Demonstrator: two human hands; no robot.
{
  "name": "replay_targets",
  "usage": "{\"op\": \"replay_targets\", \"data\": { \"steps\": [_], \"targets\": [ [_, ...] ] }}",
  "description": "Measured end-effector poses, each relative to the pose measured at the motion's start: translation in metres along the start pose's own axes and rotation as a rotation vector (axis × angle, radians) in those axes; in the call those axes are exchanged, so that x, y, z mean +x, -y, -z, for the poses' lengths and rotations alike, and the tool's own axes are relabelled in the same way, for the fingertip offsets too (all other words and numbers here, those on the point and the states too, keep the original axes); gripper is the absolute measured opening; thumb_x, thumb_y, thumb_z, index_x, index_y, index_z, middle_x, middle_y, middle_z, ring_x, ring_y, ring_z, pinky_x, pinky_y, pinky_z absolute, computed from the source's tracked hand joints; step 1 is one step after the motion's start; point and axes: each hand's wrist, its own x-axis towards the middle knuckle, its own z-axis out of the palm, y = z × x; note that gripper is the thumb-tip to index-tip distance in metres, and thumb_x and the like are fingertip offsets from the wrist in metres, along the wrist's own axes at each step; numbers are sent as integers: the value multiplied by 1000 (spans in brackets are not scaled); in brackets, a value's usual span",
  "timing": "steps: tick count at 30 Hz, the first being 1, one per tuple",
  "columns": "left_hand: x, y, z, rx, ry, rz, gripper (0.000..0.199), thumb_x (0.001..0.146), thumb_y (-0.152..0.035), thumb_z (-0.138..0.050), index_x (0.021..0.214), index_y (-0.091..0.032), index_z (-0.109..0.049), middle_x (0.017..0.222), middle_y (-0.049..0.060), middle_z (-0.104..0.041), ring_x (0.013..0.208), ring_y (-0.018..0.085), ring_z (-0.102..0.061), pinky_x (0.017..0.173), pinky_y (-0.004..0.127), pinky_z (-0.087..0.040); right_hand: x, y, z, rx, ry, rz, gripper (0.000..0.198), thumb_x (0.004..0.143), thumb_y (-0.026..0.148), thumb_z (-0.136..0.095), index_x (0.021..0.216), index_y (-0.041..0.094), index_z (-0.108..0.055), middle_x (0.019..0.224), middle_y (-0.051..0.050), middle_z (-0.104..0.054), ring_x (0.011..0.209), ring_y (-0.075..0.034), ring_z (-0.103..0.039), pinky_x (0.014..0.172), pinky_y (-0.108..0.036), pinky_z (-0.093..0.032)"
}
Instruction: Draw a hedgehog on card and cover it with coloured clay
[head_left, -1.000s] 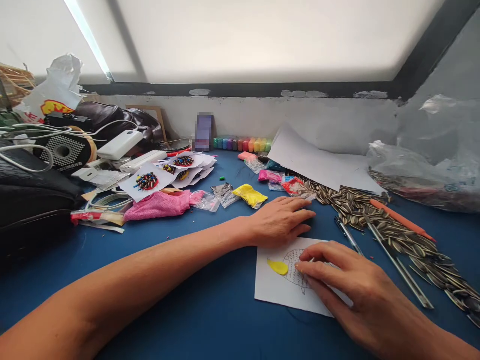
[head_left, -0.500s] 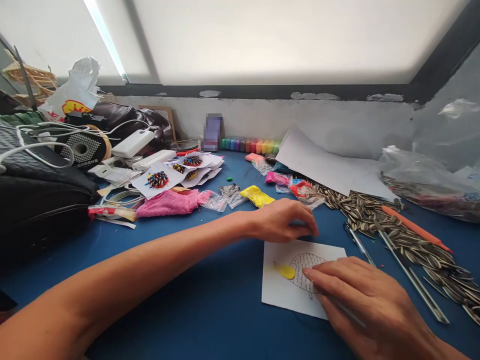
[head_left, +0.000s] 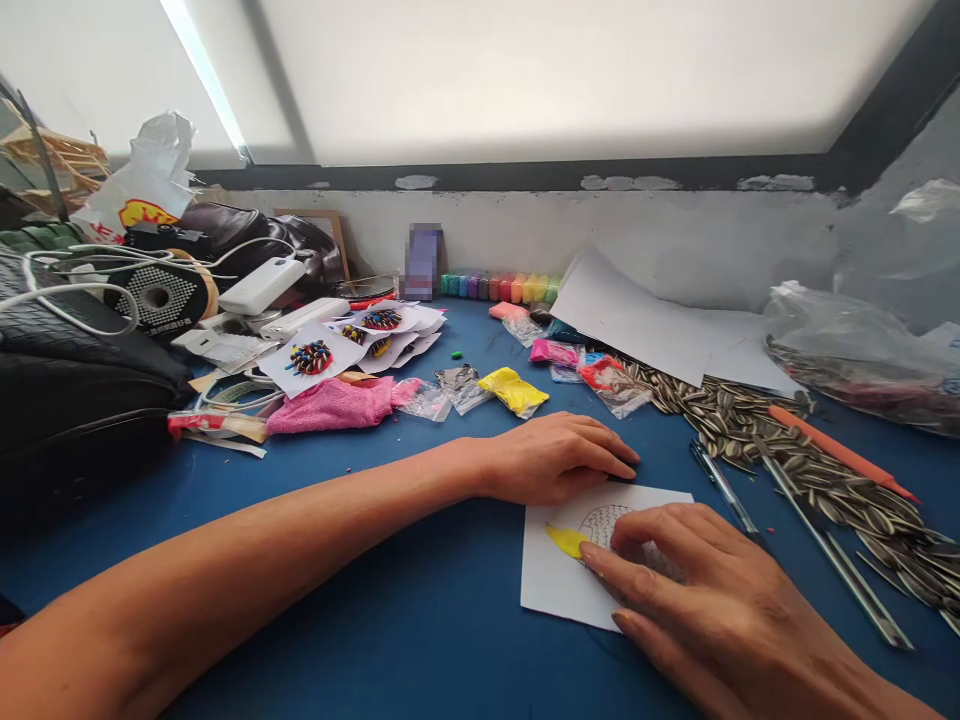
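Observation:
A white paper card [head_left: 544, 582] lies on the blue table, bearing a rounded outline drawing [head_left: 600, 520] filled with small marks. On the drawing's left end sits a flattened yellow piece of what looks like modelling clay [head_left: 564, 541], narrowing to a point on the left. My right hand [head_left: 709, 590] is over the card, fingers apart, one fingertip touching the yellow piece's right end; it hides the drawing's right part. My left hand [head_left: 562, 458] rests palm down at the card's top edge, fingers stretched out and holding nothing.
Sunflower seeds [head_left: 739, 420] spread along the right, with an orange pen [head_left: 840, 452], a clear pen [head_left: 726, 488] and a clear rod [head_left: 832, 550]. A yellow clay packet [head_left: 514, 391], pink cloth [head_left: 330, 404] and seed-decorated cards [head_left: 311, 358] lie beyond my left arm. A black bag [head_left: 82, 400] stands left.
My right hand has shifted left, its fingertip moving from the drawing to the yellow piece. My left hand has lowered and flattened at the card's top edge.

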Motion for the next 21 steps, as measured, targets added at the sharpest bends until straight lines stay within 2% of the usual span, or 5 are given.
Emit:
{"op": "replay_targets", "data": {
  "steps": [5, 8, 10, 13, 21],
  "targets": [
    [0, 3, 2, -48, -6, 23, 34, 91, -7, -47, 118, -15, -67, 133, 8, -61, 128, 18, -53, 113, 34, -36, 2, 1, -3, -8, -38, -20, 23, 88, 20, -59, 109, 19, -68, 92, -8, -65, 82, -20, -62, 72, -34, -53],
    [1, 4, 17, -194, 134, 61, 39, 88, -10, -53, 125, -16, -63, 143, 6, -53, 135, 17, -46, 116, 30, -31, 2, 0, -5, -20, -57, -19, 24, 89, 20, -58, 110, 19, -69, 95, -8, -66, 83, -20, -63, 72, -33, -53],
    [0, 2, 28, -281, 312, 71, 60, 85, -24, -64, 142, -20, -47, 154, 3, -40, 146, 19, -30, 121, 34, -21, 2, 0, -5, -26, -54, -16, 26, 89, 21, -57, 112, 19, -69, 95, -8, -66, 84, -20, -63, 73, -34, -53],
    [-1, -3, 36, -208, 410, 101, 93, 72, -43, -79, 150, -19, -35, 160, 6, -23, 151, 25, -10, 123, 44, -2, 2, 1, -5, -24, -55, -27, 28, 89, 20, -58, 114, 20, -69, 93, -7, -65, 81, -20, -63, 71, -34, -53],
    [0, -8, 28, -142, 396, 101, 104, 58, -41, -88, 149, -25, -38, 160, 5, -22, 151, 30, -7, 121, 48, 0, 3, 1, -4, -30, -26, -56, 29, 90, 21, -56, 115, 21, -70, 92, -8, -64, 80, -19, -61, 71, -34, -53]
  ]
}}
